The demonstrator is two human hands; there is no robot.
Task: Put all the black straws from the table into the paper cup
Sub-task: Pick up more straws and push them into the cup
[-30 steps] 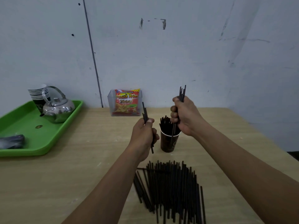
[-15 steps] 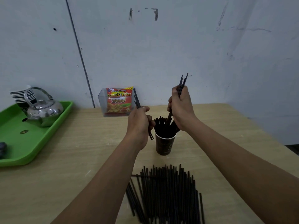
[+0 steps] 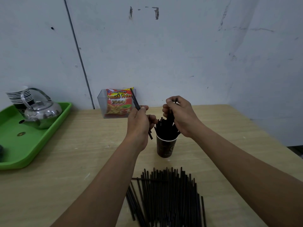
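Observation:
A dark paper cup [image 3: 166, 148] stands upright mid-table, packed with several black straws [image 3: 164, 130]. My right hand [image 3: 182, 117] is just above its rim, fingers curled round a few straws whose lower ends are down among those in the cup. My left hand [image 3: 139, 122] is left of the cup and grips a couple of black straws [image 3: 135, 100] tilted up and to the left. A large pile of black straws [image 3: 165, 199] lies on the table in front of the cup.
A green tray [image 3: 24, 145] at the left holds a steel kettle [image 3: 41, 113] and stacked paper cups [image 3: 18, 95]. A clear box with a snack packet [image 3: 118, 104] stands against the wall. The table's right edge [image 3: 270, 136] slants near my right arm.
My right hand has come down, sliding its straws into the cup; their tops no longer stick out above the fist. My left hand stays beside the cup with its straws.

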